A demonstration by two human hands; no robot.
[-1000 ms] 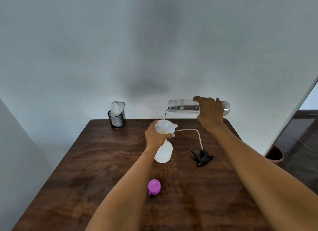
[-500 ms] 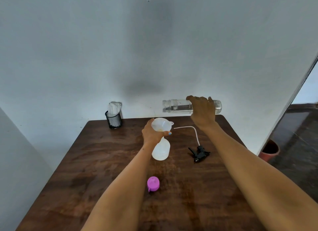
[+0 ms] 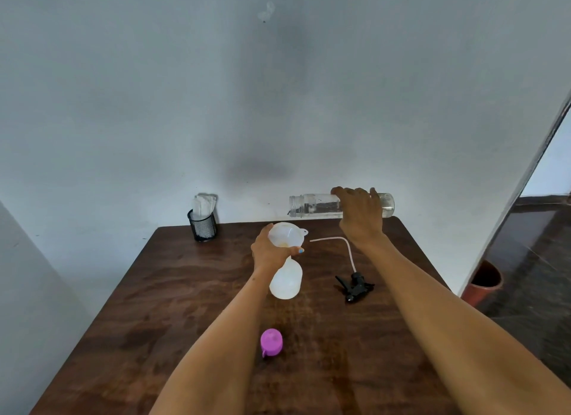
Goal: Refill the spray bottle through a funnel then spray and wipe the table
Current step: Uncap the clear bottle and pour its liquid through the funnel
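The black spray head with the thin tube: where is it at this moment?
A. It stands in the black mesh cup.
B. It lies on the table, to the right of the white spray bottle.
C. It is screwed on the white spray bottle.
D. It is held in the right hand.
B: the black spray head lies flat on the table, apart from the white spray bottle, whose neck carries the funnel instead.

Near edge: I see only the round purple plastic cap [image 3: 271,342] on bare brown wooden table [image 3: 154,322]
Right of centre: black trigger sprayer head with curved tube [image 3: 354,286] lies in the way
Far left corner: black mesh cup [image 3: 202,227] stands against the wall
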